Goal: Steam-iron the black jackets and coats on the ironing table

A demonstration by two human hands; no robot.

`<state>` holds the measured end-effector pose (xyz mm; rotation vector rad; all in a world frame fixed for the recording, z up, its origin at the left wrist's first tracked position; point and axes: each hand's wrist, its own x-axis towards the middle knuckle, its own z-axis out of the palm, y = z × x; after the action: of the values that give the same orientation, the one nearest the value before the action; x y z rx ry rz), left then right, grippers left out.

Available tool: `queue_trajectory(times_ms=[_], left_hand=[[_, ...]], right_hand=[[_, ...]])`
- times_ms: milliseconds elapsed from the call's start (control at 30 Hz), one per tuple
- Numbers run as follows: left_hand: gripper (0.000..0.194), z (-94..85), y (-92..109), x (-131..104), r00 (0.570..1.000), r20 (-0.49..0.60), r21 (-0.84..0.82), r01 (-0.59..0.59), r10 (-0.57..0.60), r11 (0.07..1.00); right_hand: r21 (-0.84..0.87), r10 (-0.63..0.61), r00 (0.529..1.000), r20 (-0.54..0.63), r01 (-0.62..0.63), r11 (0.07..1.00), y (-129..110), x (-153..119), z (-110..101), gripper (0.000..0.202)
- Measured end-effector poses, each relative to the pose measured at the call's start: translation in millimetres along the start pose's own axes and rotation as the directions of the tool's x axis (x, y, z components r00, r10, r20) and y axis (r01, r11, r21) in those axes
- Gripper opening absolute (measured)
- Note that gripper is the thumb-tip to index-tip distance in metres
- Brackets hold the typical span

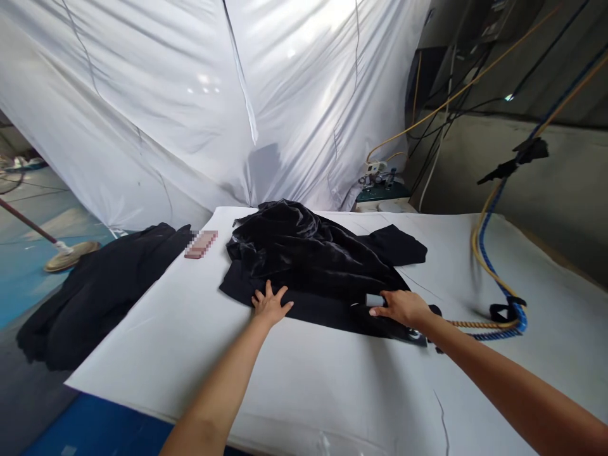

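A black garment (313, 253) with a shiny, velvety surface lies spread over the white table, one sleeve stretched out at the back right. On its near left edge my left hand (270, 305) rests flat with the fingers spread. My right hand (401, 307) is closed around the grey handle of an iron (375, 300), which sits on the near right part of the garment. The iron's dark body blends into the black cloth, so its outline is hard to make out. Blue and yellow hoses (494, 329) run from it to the right.
A heap of black cloth (114, 285) lies left of the white table (156, 342). A small reddish, pixelated item (203, 244) is near the table's left edge. The hoses hang down at the right. White sheeting (166, 95) hangs behind, with a machine (382, 183) beside it.
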<state>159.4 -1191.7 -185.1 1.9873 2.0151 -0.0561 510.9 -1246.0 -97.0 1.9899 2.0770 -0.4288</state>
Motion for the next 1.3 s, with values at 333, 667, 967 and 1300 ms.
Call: queue_trajectory(times_ms=[333, 667, 967, 1300], left_hand=[[0.064, 1.0, -14, -8, 0.999, -0.031, -0.064, -0.031, 0.029, 0.997], [0.074, -3.6, -32, -1, 0.998, -0.049, -0.342, -0.042, 0.027, 0.939], [0.036, -20.6, -119, 37, 0.912, -0.407, -0.442, -0.151, -0.048, 0.884], [0.042, -51.8, -182, 106, 0.976, -0.179, -0.742, -0.050, -0.125, 0.668]], right_hand=[[0.003, -0.220, 0.975, 0.008, 0.220, 0.975, -29, 4, -5, 0.062], [-0.018, -0.299, 0.954, 0.000, 0.299, 0.954, -92, 24, -8, 0.061], [0.020, -0.182, 0.983, -0.018, 0.183, 0.983, -163, 57, -13, 0.062], [-0.037, -0.158, 0.987, -0.003, 0.158, 0.987, -249, 87, -23, 0.062]])
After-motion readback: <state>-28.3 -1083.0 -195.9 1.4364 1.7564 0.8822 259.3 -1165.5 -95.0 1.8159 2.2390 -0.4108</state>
